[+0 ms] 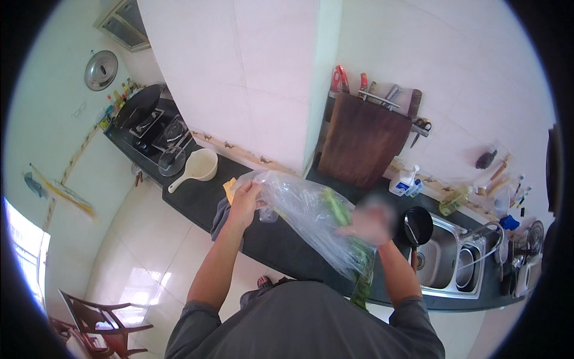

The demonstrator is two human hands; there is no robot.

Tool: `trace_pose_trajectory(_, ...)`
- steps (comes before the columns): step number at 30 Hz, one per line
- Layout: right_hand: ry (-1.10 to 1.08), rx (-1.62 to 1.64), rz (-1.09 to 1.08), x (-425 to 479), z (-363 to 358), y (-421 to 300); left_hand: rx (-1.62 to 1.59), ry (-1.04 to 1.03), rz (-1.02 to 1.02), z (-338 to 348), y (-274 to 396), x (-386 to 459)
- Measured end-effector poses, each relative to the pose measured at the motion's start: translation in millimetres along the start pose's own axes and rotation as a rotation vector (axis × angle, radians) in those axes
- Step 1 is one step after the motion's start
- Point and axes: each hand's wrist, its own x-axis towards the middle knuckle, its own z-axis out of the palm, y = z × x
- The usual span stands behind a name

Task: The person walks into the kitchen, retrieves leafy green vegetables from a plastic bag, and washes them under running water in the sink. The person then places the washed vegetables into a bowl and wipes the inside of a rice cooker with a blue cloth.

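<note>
A clear plastic bag (296, 197) stretches between my two hands above the dark countertop (287, 247). My left hand (245, 202) pinches one end of it. Long green vegetables (337, 207) show through the film at the other end, beside my right hand (370, 222). That hand is blurred, so its exact grip on the bag and greens is hard to make out. Dark green leaves (361, 291) hang down below it past the counter's front edge.
A cream ladle-shaped dipper (202, 165) and a glass lid (171, 161) stand left, near the gas stove (166, 132). A wooden chopping board (365, 139) leans against the wall. Right are a black saucepan (418, 225) and a steel sink (432, 262). A grey cloth (220, 220) hangs over the counter edge.
</note>
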Motion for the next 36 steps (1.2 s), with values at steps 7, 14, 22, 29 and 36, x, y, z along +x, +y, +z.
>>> trace_pose_trajectory(7, -0.020, -0.491, 0.471, 6, -1, 22, -0.031, 0.026, 0.046, 4, -22, 28)
trace_pose_trajectory(14, -0.138, -0.569, 0.367, -18, -1, 60, -0.439, 0.502, 0.015, -91, -63, 71)
trace_pose_trajectory(22, -0.149, 0.071, 0.486, -63, -54, 56, -0.698, 0.672, 0.184, -178, -36, 83)
trace_pose_trajectory(29, -0.006, -0.585, 0.577, -21, 30, 99, 0.017, 0.698, -0.031, -156, -35, 101)
trace_pose_trajectory(36, -0.086, -0.837, 0.474, 35, 112, 46, 0.777, 0.813, 0.189, -167, -85, 23)
